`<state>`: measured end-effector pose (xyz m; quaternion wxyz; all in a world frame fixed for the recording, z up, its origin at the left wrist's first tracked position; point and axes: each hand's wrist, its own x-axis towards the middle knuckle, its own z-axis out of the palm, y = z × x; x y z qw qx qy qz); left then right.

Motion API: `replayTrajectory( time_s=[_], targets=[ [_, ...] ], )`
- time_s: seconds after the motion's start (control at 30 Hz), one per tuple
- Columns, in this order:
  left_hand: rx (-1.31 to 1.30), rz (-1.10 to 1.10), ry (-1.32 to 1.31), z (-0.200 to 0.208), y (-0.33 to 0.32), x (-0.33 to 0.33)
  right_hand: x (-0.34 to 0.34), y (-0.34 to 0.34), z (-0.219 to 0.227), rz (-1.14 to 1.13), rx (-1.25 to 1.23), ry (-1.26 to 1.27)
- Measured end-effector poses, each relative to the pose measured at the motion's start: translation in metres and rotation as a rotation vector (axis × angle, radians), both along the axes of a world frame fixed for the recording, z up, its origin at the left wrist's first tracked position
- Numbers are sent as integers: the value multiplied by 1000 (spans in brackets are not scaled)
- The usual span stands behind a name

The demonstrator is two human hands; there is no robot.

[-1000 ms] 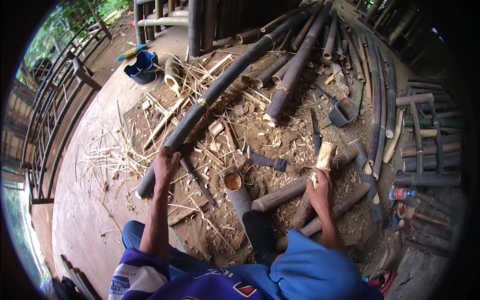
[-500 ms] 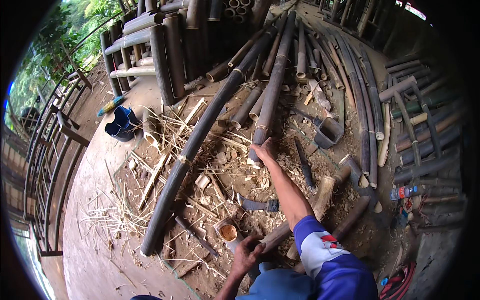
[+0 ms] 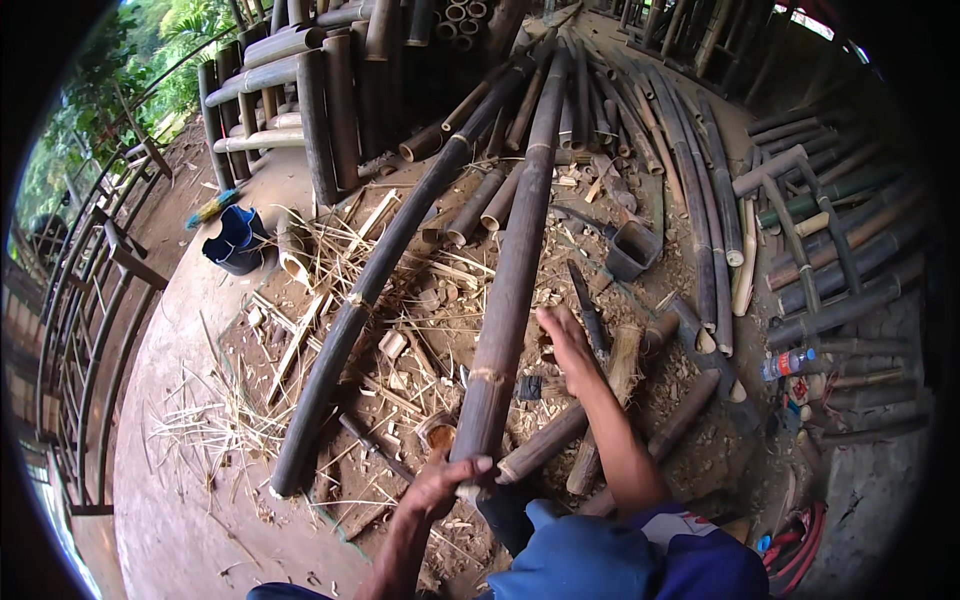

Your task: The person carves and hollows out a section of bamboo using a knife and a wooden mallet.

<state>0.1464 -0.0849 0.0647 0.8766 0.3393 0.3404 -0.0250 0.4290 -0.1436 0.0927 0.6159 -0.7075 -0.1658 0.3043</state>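
A long dark bamboo pole (image 3: pixel 500 330) stretches from the pile at the back to just in front of me. Its near end is in my left hand (image 3: pixel 440 482), with the thumb laid over the top. My right hand (image 3: pixel 568 350) is off the pole, just right of it, its fingers stretched out. Under the pole lies a machete with a dark wrapped handle (image 3: pixel 540 388); most of its blade is hidden. Another dark blade (image 3: pixel 588 312) rests just beyond my right hand. To the left, a second long bamboo pole (image 3: pixel 350 310) slants across the ground.
Pale strips and shavings (image 3: pixel 225 420) litter the ground. A torn blue bucket (image 3: pixel 235 240) stands at the left, a black container (image 3: pixel 633 250) at the right. Short bamboo pieces (image 3: pixel 545 442) lie near my right forearm. A bamboo frame (image 3: pixel 315 120) stands at the back left; a plastic bottle (image 3: pixel 788 364) is far right.
The bamboo pole has come toward me, its near end now at my left hand. My left hand has closed on that end. My right hand has let go and drawn slightly back and right.
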Motion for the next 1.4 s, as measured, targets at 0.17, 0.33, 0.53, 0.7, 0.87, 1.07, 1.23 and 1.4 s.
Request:
replayTrajectory(
  time_s=[0.17, 0.33, 0.53, 0.7, 0.87, 1.07, 1.23, 1.4],
  targets=[
    [634, -161, 315, 49, -84, -55, 93, 62, -35, 22, 394, 680],
    [909, -228, 708, 37, -118, -70, 65, 64, -46, -56, 237, 533],
    [1010, -138, 545, 11, -115, -57, 54, 54, 60, 52, 426, 271],
    [1122, 26, 283, 12, -50, -31, 31, 70, 175, 227, 630, -29],
    [1146, 204, -342, 106, 55, 46, 7, 55, 226, 374, 761, -172],
    [1436, 106, -447, 192, 71, 64, -118, 47, 255, 322, 875, -349],
    [1216, 157, -517, 160, 59, 38, -142, 49, 226, 300, 860, -559],
    [1127, 163, -589, 163, 57, 22, -121, 44, 226, 522, 760, -606]
  ],
)
